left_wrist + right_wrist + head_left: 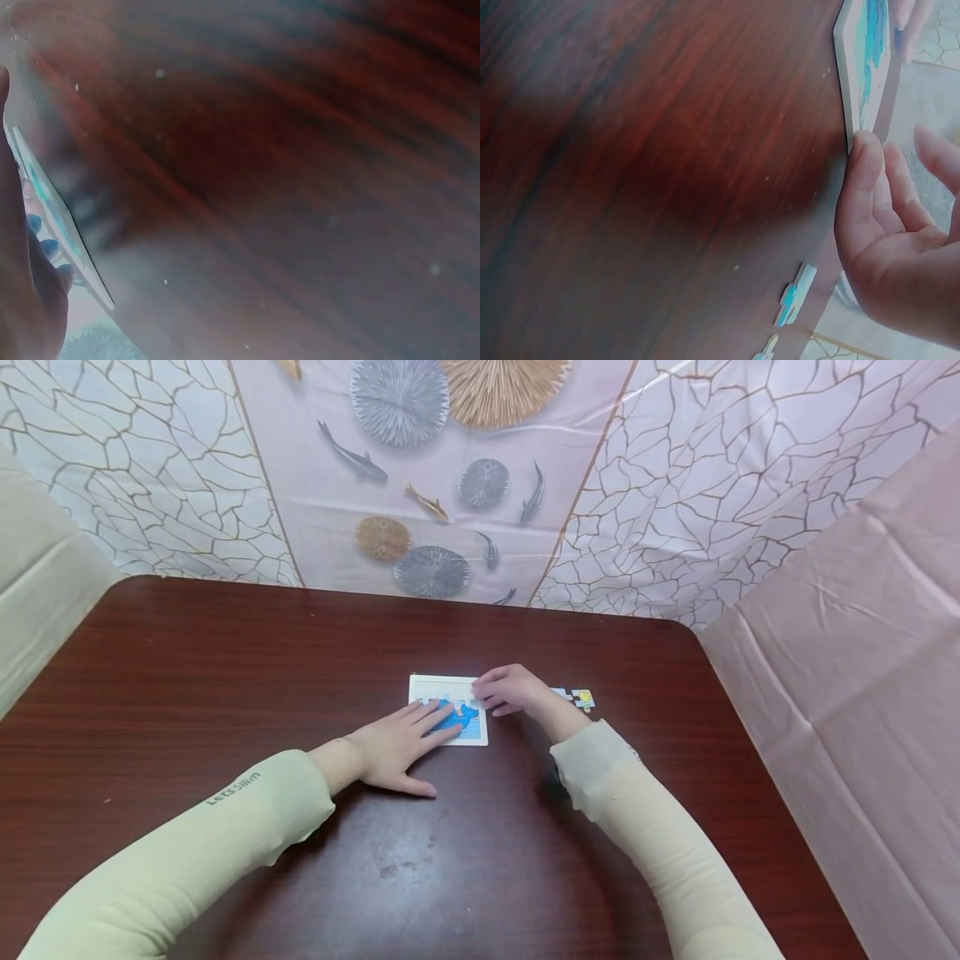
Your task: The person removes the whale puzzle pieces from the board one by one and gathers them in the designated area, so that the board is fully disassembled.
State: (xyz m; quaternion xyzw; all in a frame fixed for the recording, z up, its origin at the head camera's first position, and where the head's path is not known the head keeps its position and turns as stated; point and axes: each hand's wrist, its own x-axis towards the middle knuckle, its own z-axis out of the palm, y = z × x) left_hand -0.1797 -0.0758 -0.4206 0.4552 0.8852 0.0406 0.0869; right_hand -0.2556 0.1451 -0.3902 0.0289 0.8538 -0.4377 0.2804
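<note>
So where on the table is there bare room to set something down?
The table is bare left of the left sleeve, between the sleeves on the tray's near side, behind the puzzle tray up to the patterned cloth, and right of the loose pieces. It's crowded at the tray, where the left hand and right hand work.

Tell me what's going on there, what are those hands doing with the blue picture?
A person has both hands at a small jigsaw in a white frame on the dark table. The left hand lies spread over the blue picture. The right hand is at the frame's right side; whether it holds a piece I can't tell. Some loose pieces lie outside the frame, past the right hand.
</note>
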